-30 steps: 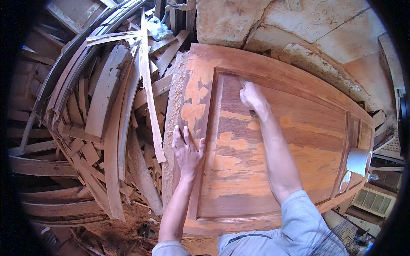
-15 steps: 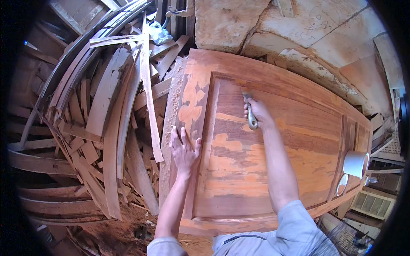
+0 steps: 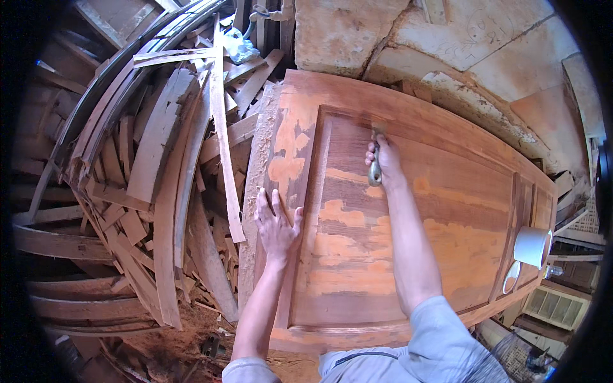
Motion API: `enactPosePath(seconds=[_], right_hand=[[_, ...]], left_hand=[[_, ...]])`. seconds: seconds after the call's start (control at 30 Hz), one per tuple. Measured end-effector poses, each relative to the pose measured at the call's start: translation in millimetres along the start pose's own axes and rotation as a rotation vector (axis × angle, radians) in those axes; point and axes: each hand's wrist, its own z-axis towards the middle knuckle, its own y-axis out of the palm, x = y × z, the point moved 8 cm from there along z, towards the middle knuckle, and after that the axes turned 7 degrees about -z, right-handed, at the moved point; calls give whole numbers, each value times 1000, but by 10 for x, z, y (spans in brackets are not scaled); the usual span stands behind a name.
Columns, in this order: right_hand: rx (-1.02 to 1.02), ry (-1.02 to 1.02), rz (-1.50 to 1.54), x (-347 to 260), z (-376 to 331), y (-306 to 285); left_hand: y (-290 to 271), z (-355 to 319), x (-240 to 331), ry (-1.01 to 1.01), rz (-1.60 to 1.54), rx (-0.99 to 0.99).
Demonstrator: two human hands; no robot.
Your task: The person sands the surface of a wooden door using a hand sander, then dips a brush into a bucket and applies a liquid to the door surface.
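A reddish-brown wooden panel door lies flat before me, with orange filler patches smeared over its recessed panel. My right hand is closed round the handle of a putty knife near the panel's far edge. The knife's blade points away from me, against the wood by the far moulding, and is partly blurred. My left hand rests on the door's left frame piece, its fingers spread and holding nothing.
Left of the door lies a heap of wood offcuts and long strips. A white bucket and a white lid or shallow dish sit at the door's right end. Stone slabs border the far side.
My right hand has shifted slightly right with the putty knife, whose handle now stands more upright in the picture. The left hand stays in place on the frame.
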Motion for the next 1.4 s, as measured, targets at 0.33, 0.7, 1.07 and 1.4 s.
enactPosePath(seconds=[0.33, 0.7, 1.07, 1.4], right_hand=[[73, 267, -433, -14, 125, 47], [98, 206, -464, 50, 172, 185], [136, 57, -240, 58, -165, 285], [-189, 38, 293, -271, -218, 438]], left_hand=[[66, -5, 12, 6, -23, -18], [48, -12, -24, -4, -25, -18], [60, -22, -38, 6, -11, -2], [-16, -23, -164, -55, -186, -52]])
